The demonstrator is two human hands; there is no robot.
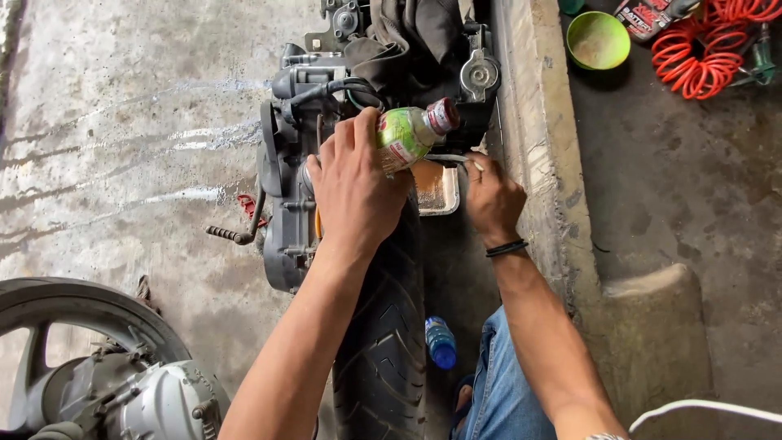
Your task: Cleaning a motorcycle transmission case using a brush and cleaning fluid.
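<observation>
Crouching behind a stripped scooter engine on the wet concrete floor [122, 147], a person works with both arms stretched forward. At the far left a second wheel with its grey hub [106, 367] is cut off by the picture's edge, so I cannot tell what it belongs to. Next comes the engine casing [285, 220] with a kick lever [232, 235] sticking out of it, and then the black rear tyre [383, 342] running down the middle. The left hand [354, 191] is clamped around a small green-labelled bottle [407, 134], tipped on its side with the dark red cap end pointing right, just above a shallow pale tray [440, 191] beside the tyre. The right hand [489, 200] is pinched together on a thin light-coloured tool or tube [452, 158] near the bottle's mouth (what it is I cannot make out). Pouring well here would, I judge, call for a slow tilt and a steady wrist, keeping the mouth over the tray. A blue bottle [441, 342] lies by the knee; further right sit a green bowl [598, 39] and an orange coiled hose [700, 53]. The hand hides the bottle's contents.
</observation>
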